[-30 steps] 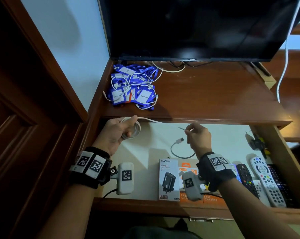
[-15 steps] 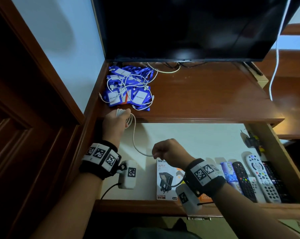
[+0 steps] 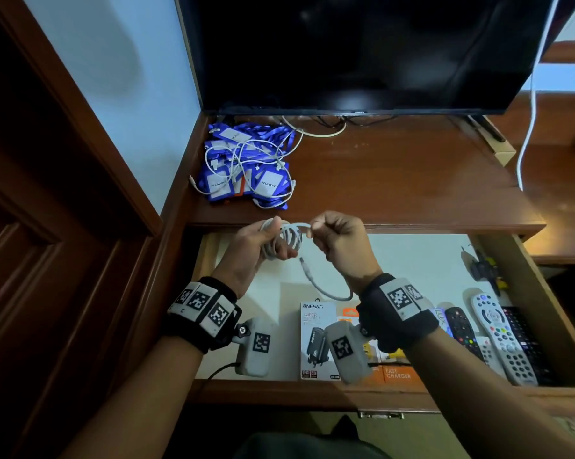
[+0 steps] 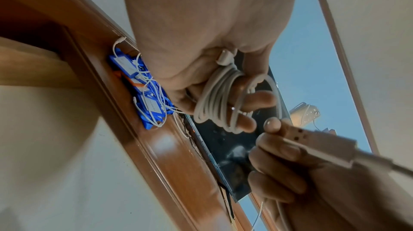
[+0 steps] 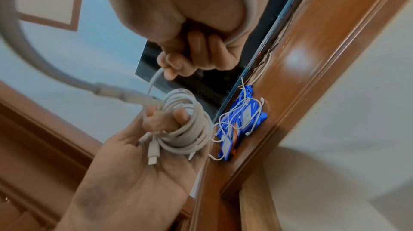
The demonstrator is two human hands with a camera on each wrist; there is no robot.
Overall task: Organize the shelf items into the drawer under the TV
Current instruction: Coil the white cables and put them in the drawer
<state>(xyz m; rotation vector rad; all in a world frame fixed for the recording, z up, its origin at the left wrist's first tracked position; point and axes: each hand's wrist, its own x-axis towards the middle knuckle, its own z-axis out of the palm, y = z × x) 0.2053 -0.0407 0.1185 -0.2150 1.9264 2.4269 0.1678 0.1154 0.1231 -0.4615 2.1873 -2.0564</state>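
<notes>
A white charging cable [image 3: 287, 238] is wound in several loops round the fingers of my left hand [image 3: 256, 246], held above the back of the open drawer [image 3: 421, 266]. The coil [image 4: 220, 97] shows wrapped on those fingers in the left wrist view, and the coil [image 5: 185, 123] lies against the palm in the right wrist view. My right hand [image 3: 337, 240] pinches the cable's free run beside the coil, fingers curled. The loose tail with its USB plug [image 3: 307, 268] hangs down in a loop. On the shelf [image 3: 395, 180] lies a pile of blue lanyards [image 3: 246, 167] tangled with white cables.
The drawer holds charger boxes [image 3: 319, 339] at the front middle and several remotes [image 3: 498, 339] at the right. A black TV [image 3: 362, 51] stands on the shelf. A white cord [image 3: 527, 127] hangs at the right. A dark wooden door frame [image 3: 64, 226] bounds the left.
My right hand rose from low in the drawer to meet the left at the shelf edge, adding a loop to the coil. The free tail is shorter.
</notes>
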